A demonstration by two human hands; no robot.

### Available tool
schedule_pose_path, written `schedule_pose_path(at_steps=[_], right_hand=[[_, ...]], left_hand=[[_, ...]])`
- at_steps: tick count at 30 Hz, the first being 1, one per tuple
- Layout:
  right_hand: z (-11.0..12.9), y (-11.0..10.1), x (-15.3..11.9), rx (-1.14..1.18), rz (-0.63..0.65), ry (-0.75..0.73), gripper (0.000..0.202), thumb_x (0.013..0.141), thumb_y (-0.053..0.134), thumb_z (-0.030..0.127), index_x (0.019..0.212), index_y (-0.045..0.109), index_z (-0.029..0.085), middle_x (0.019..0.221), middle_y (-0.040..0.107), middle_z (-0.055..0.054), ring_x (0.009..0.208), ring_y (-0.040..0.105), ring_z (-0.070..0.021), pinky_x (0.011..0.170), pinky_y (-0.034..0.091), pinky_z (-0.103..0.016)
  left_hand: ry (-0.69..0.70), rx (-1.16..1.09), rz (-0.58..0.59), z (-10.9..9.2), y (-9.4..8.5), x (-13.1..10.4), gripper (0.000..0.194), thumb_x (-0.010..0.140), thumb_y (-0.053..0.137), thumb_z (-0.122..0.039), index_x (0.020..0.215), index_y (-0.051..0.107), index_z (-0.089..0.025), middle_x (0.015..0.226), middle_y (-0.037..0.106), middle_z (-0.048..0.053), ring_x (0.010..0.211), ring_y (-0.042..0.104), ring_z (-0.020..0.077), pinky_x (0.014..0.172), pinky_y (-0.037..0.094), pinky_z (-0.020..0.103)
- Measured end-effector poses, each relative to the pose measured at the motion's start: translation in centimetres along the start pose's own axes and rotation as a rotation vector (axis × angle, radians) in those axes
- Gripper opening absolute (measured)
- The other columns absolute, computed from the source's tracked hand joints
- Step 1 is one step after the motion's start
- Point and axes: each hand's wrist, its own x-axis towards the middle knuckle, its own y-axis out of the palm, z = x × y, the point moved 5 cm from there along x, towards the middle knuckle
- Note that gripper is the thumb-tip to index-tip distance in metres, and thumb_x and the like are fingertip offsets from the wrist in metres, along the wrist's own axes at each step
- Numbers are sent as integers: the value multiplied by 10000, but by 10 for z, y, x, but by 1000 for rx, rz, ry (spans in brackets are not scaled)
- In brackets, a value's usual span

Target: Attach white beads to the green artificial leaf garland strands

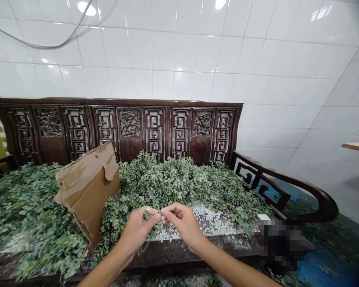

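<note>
Both hands met above the front part of the dark wooden surface (179,253), with the fingertips of one touching or nearly touching those of the other. The left hand (140,228) had its thumb and forefinger pressed together in a pinch, and the right hand (184,226) did the same from the other side. Between the two grips was a small piece (159,214), mostly hidden by the fingers and too small to make out. A pale bit (148,209) showed at the left forefinger; whether it belonged to the small piece could not be told. Just below the hands, a thin green strand (148,241) hung near the left wrist. Leafy green sprigs (179,179) lay heaped over much of the surface, behind the hands and to both sides. Small white bits (209,221) were scattered thickly beside the right hand, between the heap and the front edge. To the left, a torn brown cardboard piece (91,191) stood tilted among the leaves, apart from the hands. Behind it all rose a carved wooden backrest (131,145), before a white tiled wall (173,52), and a curved armrest (287,181) bordered the right end.
</note>
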Motion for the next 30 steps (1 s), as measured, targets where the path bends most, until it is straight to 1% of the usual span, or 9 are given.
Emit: schedule_pose_path(at_steps=[4,9,12,16,20,24,30], right_hand=[[0,-1,0,-2,-3,-11,290,695,779,438,736,715,158,652,689,-19,635,629,-156,652,512,-275],[0,-2,0,17,-9,-2,283,697,780,430,731,713,157,656,695,-20,633,622,-150,654,507,-268],[0,-2,-1,40,-5,11,283,699,780,428,723,707,156,653,697,-21,635,622,-149,665,510,-271],[-3,-3,-1,59,-4,38,298,683,790,436,733,710,153,671,704,-29,638,630,-154,676,515,-284],[-4,-5,0,41,-5,45,317,666,796,455,734,718,155,663,698,-29,641,639,-165,675,519,-294],[-4,-4,1,13,9,34,316,677,784,463,721,718,156,646,692,-26,641,640,-167,660,516,-288],[-3,-4,0,-17,32,25,293,704,768,443,739,721,156,651,696,-22,631,636,-157,637,511,-273]], left_hand=[[-21,-64,8,0,3,0,275,713,667,-459,692,663,-185,723,692,24,715,605,190,719,464,285],[-56,-186,13,4,6,0,281,696,694,-458,670,668,-179,705,683,25,717,595,181,734,456,278],[-58,-202,9,7,7,1,287,690,703,-455,665,670,-171,691,674,31,713,586,181,736,451,281],[-66,-227,18,10,8,2,275,700,707,-441,695,664,-169,727,678,30,727,587,178,733,462,286],[-69,-223,29,10,8,1,283,698,707,-453,695,660,-174,722,674,22,716,591,173,725,478,289],[-72,-220,26,9,8,1,302,675,715,-470,676,663,-173,715,675,29,712,598,179,710,492,290],[-86,-240,43,8,9,0,301,689,716,-470,674,660,-174,713,681,30,703,600,175,705,490,283]])
